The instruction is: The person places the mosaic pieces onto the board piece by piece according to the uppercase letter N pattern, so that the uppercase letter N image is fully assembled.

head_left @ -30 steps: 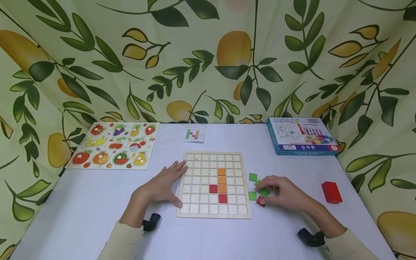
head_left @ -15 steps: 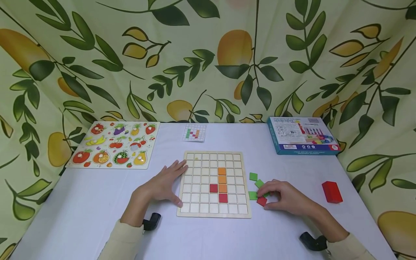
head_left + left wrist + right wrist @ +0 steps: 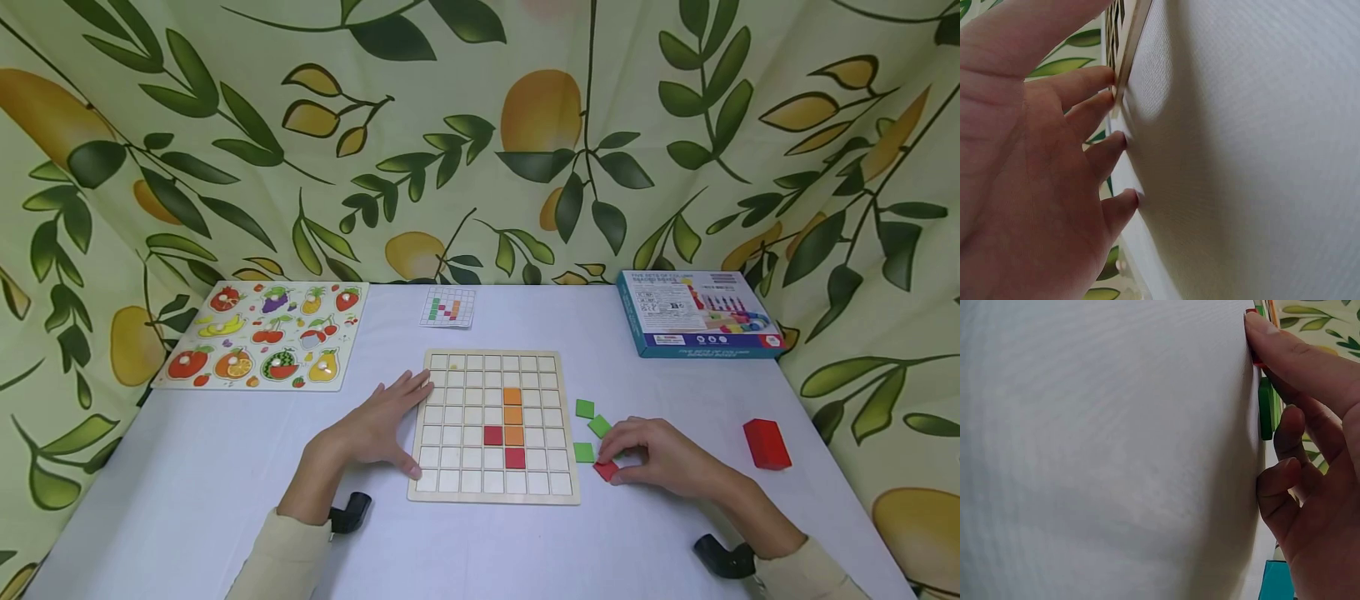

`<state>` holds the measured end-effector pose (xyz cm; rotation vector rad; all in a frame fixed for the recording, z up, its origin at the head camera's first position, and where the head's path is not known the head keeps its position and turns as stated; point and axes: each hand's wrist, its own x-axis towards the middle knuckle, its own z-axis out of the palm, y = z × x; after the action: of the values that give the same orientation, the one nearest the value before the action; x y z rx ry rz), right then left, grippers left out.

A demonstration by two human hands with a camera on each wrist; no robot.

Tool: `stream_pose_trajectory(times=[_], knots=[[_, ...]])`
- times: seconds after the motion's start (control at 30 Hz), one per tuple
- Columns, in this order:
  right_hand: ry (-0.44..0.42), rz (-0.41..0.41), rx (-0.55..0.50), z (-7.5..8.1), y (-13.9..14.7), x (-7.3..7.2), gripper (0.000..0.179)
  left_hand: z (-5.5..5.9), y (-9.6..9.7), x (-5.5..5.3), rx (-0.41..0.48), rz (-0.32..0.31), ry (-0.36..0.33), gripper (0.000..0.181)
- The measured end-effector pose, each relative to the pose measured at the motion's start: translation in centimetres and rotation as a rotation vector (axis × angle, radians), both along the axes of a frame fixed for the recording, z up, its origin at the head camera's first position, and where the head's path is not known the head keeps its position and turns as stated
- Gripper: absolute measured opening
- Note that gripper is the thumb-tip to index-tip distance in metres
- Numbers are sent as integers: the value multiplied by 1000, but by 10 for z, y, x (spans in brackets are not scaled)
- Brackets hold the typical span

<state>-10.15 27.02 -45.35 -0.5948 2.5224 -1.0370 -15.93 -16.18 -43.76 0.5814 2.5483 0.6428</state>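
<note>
A wooden grid board (image 3: 459,497) lies mid-table, with orange tiles (image 3: 512,415) in a column and two red tiles in its cells. My left hand (image 3: 375,425) rests along the board's left edge, fingers spread; the left wrist view shows two fingertips (image 3: 1105,76) at the board's side. To the right of the board, my right hand (image 3: 660,454) pinches a loose red tile (image 3: 604,471) between thumb and finger. In the right wrist view the thumb lies on that red tile (image 3: 1256,360). Several green tiles (image 3: 584,408) lie close by, one of them (image 3: 1265,409) behind the fingers.
A small pattern card (image 3: 447,307) lies behind the board. At the back left is a fruit peg puzzle (image 3: 258,333), at the back right a teal-sided box (image 3: 701,312). A red block (image 3: 767,443) stands at the far right.
My right hand has shifted slightly right and down, its thumb and finger now at the red tile, which has turned a little. My left hand and the board have stayed put.
</note>
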Motion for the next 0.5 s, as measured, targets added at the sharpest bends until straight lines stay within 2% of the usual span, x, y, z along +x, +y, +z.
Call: stream_pose_trajectory(times=[0.3, 0.5], knots=[[31, -15, 32, -1, 2, -1, 23, 1, -1, 0, -1, -1, 2, 127], [49, -30, 33, 8, 3, -3, 20, 1, 1, 0, -8, 12, -3, 126]])
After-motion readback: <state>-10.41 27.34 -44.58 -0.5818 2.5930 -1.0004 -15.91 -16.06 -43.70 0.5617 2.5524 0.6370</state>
